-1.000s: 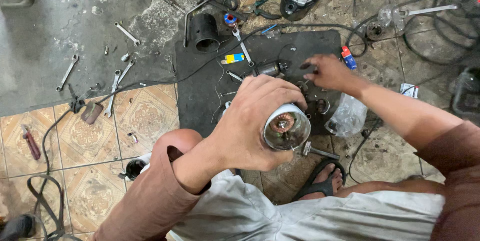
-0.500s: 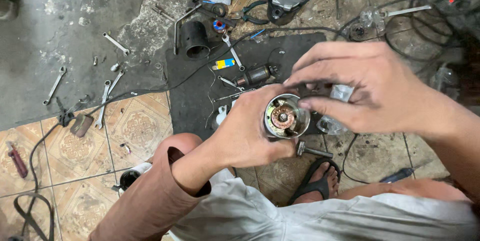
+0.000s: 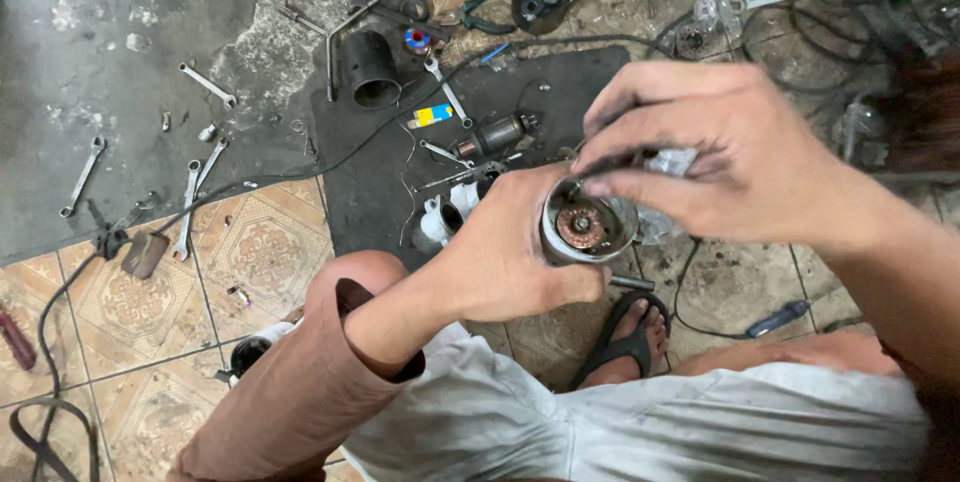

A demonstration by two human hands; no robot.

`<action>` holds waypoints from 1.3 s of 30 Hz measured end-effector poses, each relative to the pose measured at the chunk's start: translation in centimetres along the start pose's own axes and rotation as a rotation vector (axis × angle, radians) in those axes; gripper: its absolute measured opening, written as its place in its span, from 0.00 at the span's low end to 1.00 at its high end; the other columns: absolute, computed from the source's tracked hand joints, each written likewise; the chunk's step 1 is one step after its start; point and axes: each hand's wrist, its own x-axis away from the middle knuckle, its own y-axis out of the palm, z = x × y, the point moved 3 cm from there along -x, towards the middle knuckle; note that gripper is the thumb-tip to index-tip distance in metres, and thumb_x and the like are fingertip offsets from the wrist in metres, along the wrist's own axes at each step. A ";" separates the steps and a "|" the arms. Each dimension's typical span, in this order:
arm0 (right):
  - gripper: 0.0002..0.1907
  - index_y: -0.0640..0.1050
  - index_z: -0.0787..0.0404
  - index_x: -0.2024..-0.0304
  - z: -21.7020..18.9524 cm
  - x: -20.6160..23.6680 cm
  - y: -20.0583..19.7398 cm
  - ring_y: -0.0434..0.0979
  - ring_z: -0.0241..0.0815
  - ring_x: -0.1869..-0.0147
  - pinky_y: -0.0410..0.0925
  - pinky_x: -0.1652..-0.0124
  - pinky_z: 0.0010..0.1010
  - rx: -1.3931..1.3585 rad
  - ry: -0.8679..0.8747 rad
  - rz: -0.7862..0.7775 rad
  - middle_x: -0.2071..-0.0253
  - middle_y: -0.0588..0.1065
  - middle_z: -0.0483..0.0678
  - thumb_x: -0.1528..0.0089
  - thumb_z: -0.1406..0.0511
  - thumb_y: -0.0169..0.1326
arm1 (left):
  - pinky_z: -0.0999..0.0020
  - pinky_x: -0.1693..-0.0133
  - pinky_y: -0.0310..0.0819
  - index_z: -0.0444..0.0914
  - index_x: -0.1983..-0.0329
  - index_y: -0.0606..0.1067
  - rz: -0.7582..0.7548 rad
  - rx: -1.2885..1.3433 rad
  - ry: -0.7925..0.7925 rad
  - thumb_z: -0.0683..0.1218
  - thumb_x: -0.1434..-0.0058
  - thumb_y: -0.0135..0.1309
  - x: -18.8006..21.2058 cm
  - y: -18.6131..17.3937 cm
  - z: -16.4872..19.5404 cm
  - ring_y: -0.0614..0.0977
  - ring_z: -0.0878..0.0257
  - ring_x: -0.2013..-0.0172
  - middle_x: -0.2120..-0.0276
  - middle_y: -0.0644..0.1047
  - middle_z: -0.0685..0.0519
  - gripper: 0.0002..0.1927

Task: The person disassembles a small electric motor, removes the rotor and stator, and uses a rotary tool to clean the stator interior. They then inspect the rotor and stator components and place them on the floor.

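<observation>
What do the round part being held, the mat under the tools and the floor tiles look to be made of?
The round part in the left hand looks like metal: a dull grey shell around a reddish, copper-like centre. The mat seems to be rubber, matte black and lying flat. The floor tiles look ceramic, beige with a printed pattern and grout lines.

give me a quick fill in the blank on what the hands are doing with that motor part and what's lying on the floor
1. The left hand holds a round motor housing with a ____-coloured part showing inside its open end.
2. The right hand reaches its fingers over the housing's ____.
3. The black cylinder lies at the edge of a black ____.
4. Several wrenches lie on the ____, left of the mat.

Missing words: copper; rim; mat; floor
</observation>
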 end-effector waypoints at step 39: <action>0.23 0.78 0.73 0.52 18.2 46.1 16.3 0.81 0.65 0.56 0.72 0.56 0.45 0.472 1.583 0.558 0.61 0.79 0.66 0.40 0.60 0.64 | 0.68 0.59 0.77 0.35 0.56 0.75 -0.076 -0.284 -0.198 0.49 0.51 0.67 -3.3 -1.3 -3.7 0.85 0.62 0.64 0.66 0.83 0.50 0.22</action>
